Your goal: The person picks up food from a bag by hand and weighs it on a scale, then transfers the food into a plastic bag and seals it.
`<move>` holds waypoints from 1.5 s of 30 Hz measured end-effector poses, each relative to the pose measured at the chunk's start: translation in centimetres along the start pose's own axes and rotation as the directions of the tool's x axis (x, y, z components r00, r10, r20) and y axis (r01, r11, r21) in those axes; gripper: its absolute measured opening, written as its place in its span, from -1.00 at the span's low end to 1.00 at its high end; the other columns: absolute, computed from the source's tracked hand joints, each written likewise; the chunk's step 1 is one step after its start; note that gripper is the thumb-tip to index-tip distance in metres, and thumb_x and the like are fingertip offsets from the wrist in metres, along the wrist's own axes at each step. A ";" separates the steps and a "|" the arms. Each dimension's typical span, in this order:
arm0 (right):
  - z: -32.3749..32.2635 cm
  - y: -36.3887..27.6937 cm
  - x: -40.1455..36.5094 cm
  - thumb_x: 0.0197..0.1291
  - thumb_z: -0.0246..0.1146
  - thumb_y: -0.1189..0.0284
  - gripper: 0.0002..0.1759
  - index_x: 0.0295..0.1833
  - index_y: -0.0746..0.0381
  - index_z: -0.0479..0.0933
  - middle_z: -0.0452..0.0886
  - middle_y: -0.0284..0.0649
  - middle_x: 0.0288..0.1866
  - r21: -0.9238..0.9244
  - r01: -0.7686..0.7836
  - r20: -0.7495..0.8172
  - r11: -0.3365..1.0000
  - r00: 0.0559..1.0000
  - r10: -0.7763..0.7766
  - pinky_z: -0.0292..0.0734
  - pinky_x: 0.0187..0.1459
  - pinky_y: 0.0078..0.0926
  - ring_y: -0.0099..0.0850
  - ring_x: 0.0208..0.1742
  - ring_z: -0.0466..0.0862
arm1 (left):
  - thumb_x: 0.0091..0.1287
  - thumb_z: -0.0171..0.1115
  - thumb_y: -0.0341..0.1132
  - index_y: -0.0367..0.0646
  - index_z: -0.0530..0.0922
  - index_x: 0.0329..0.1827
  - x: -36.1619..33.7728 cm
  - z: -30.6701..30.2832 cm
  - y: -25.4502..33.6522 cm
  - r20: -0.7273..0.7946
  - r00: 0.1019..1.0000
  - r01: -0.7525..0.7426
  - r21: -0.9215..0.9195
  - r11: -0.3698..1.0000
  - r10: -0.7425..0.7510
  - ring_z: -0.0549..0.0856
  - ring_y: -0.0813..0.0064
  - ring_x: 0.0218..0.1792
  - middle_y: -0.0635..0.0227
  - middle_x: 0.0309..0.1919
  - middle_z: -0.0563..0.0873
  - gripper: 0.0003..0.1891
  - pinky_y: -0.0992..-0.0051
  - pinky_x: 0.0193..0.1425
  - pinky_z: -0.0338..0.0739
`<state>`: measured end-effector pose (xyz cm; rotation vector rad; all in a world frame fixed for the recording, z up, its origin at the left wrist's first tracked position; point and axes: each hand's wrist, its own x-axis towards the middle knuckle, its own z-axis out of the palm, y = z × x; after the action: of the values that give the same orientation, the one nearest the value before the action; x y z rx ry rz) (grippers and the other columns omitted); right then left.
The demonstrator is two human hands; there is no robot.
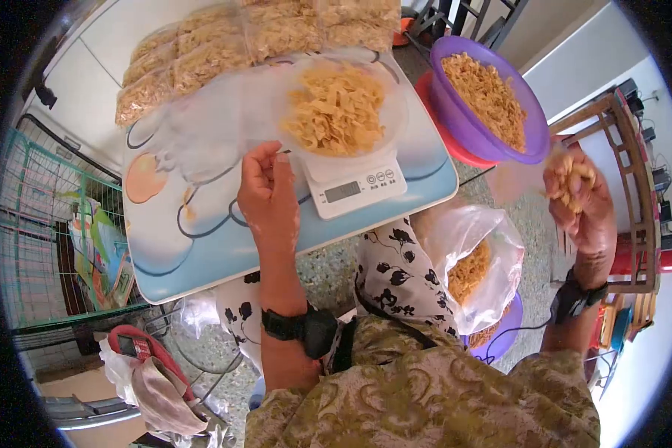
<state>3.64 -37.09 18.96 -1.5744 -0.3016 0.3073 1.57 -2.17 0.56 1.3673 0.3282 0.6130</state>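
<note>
A kitchen scale (357,193) with a digital display stands near the front edge of the table. On it rests a clear bowl (392,123) heaped with yellow fried snack strips (336,108). My left hand (269,190) is beside the bowl's left rim, its fingers curled in; what they grip, if anything, does not show. Off to the right, my right hand (581,198) is closed round a clump of snack strips (571,183), slightly blurred. It is near a purple basin (530,145) full of more strips.
Filled clear snack bags (201,48) line the table's back edge. Thin clear plastic (201,142) lies on the patterned table (201,272). A red stool (452,142) is under the basin. By my legs stands an open plastic bag (504,246) of strips. A green wire cage (41,231) is at left.
</note>
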 end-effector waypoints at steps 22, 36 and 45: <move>16.5 4.0 19.6 0.20 0.21 0.36 -0.70 0.01 0.24 0.50 0.57 -0.16 -0.03 -0.617 0.752 0.680 0.231 0.657 -0.324 0.41 0.09 -0.36 -0.27 0.04 0.52 | 0.39 0.18 -0.32 -0.25 0.48 0.03 -0.4 0.4 0.8 -0.020 1.000 -0.015 0.097 0.995 0.017 0.49 0.73 -0.34 0.45 -0.26 0.60 -0.76 0.68 -0.28 0.43; 14.2 0.8 16.1 0.20 0.15 0.57 -0.65 0.12 0.23 0.51 0.57 -0.27 0.09 -0.606 0.701 0.592 0.376 0.714 -0.374 0.45 0.03 -0.58 -0.52 0.03 0.55 | 0.38 0.16 -0.33 -0.25 0.49 0.02 -0.3 0.1 0.3 -0.032 0.999 0.022 0.031 0.999 -0.021 0.50 0.72 -0.38 0.45 -0.28 0.60 -0.77 0.66 -0.30 0.46; 5.6 11.9 12.2 0.28 0.05 0.54 -0.82 -0.12 0.26 0.56 0.62 -0.36 -0.27 -0.473 0.180 -0.146 0.863 0.949 -0.278 0.47 -0.25 -0.66 -0.61 -0.28 0.58 | 0.37 0.16 -0.35 -0.26 0.50 0.00 0.0 0.3 1.1 -0.086 0.995 0.053 0.091 0.994 -0.046 0.50 0.69 -0.46 0.43 -0.40 0.57 -0.78 0.67 -0.38 0.41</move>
<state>12.87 -27.57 6.87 -1.9924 -0.4136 -0.1333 1.48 -2.32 1.68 1.4206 0.4617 0.6212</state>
